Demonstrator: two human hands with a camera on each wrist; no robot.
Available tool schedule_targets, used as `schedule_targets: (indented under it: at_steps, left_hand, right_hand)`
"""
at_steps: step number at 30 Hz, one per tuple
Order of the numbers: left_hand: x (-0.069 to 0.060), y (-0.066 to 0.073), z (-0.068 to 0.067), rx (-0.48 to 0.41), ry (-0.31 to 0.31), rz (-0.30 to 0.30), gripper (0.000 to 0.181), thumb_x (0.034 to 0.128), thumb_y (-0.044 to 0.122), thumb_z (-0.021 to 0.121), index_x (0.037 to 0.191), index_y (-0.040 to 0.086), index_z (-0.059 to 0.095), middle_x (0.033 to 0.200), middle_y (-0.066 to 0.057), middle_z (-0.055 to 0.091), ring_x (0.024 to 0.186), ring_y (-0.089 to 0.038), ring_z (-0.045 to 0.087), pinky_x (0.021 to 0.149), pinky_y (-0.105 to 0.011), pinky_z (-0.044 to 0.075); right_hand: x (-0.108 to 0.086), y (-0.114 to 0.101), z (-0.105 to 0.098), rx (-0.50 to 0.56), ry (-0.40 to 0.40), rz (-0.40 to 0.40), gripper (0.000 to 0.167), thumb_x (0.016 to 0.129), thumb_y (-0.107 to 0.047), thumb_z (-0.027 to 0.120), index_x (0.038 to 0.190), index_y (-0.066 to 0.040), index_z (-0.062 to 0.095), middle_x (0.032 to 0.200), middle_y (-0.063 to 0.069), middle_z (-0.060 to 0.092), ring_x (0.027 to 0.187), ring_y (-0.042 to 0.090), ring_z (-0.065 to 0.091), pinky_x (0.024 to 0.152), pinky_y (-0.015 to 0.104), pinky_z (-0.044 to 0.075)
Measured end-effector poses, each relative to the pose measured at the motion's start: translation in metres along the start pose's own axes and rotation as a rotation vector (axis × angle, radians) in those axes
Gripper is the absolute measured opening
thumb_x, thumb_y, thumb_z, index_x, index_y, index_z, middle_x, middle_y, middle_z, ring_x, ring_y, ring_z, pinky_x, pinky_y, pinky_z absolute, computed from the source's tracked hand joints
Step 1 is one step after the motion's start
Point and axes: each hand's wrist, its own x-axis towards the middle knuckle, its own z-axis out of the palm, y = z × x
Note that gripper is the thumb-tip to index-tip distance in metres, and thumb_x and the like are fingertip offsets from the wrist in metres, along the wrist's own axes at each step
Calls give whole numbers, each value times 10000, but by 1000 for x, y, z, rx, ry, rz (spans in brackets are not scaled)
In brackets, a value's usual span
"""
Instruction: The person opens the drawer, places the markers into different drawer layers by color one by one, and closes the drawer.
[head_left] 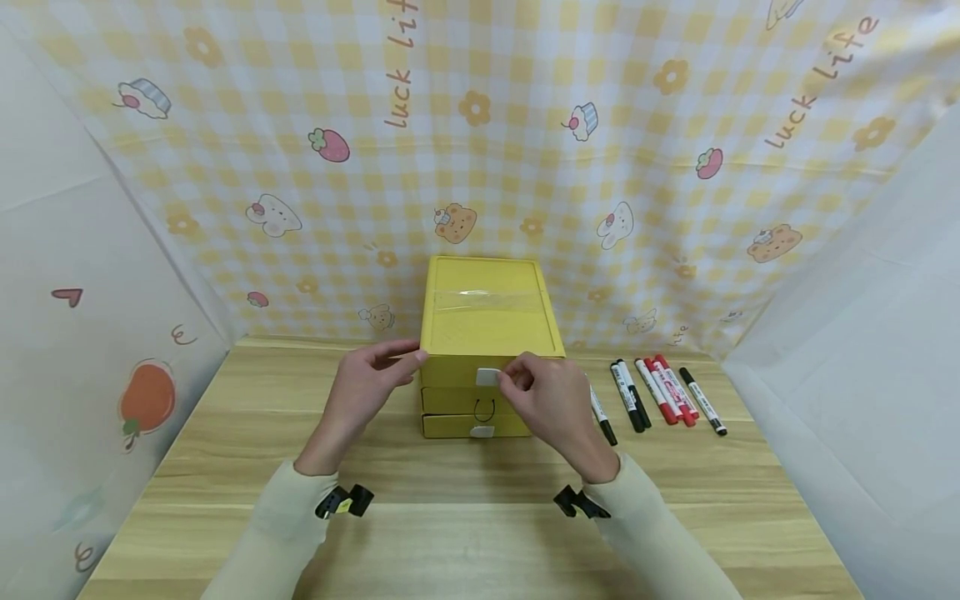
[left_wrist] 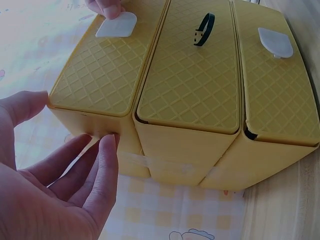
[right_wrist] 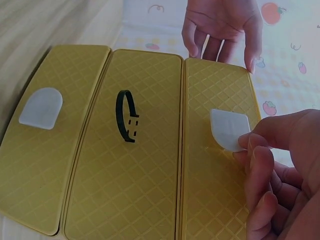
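Fingers of my right hand (head_left: 553, 402): bent, thumb and forefinger clamped on the free edge of a white, round-ended tab (right_wrist: 227, 127) at the middle of the top front. Fingers of my left hand (head_left: 363, 382): fairly straight, apart from the thumb, tips against the side wall; thumb tip at the upper front corner. Chest, one: a yellow, three-tiered box (head_left: 487, 335) with diamond-embossed fronts, standing near the back of the pale wood-grain table (head_left: 465, 546), clear tape (head_left: 487, 301) across its top. Middle front: a dark, looped strap handle (right_wrist: 121, 117), untouched. Lowest front: a second white rounded tab (right_wrist: 42, 109), also untouched; dark gap at its corner. Markers, several, white-barrelled with red or black ends (head_left: 667, 390): lying right of the chest, one partly behind my right hand. Handling notes, my judgement: the pinch sits at the tab's edge, so a deeper hold is safer; any pull is best slow, level and square to the front; the left hand should brace the shell, thumb clear of the front's edge, lest the tiers shift together.
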Motion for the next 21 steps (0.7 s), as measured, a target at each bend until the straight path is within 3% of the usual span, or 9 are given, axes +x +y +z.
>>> schedule_targets:
  at_steps: [4,13,21]
  left_hand:
    - [0,0,0,-2,-3,1,448,1047,301,797,1384,9,752,1349,-188,746,1084,-316,784,905,-339,642]
    - [0,-5,-1,45,12,30,463,1033,371,808,1370,56,774,1318,-151,768,1114,-293,778,895,-338,622]
    - [0,-15,0,62,6,51,491,1020,380,823,1399,74,760,1361,-135,754,1196,-298,757,988,-465,602]
  right_hand:
    - [0,0,0,11,6,-1,127,929,-104,857,820,-72,802,629,-51,658,508,27,547,458,221,431]
    - [-7,6,4,47,40,-24,101,948,-95,865,862,-61,824,634,-72,657,510,21,563,475,230,472]
    - [-24,13,14,28,3,17,70,911,-68,847,848,-84,823,628,-97,646,517,-2,551,485,212,459]
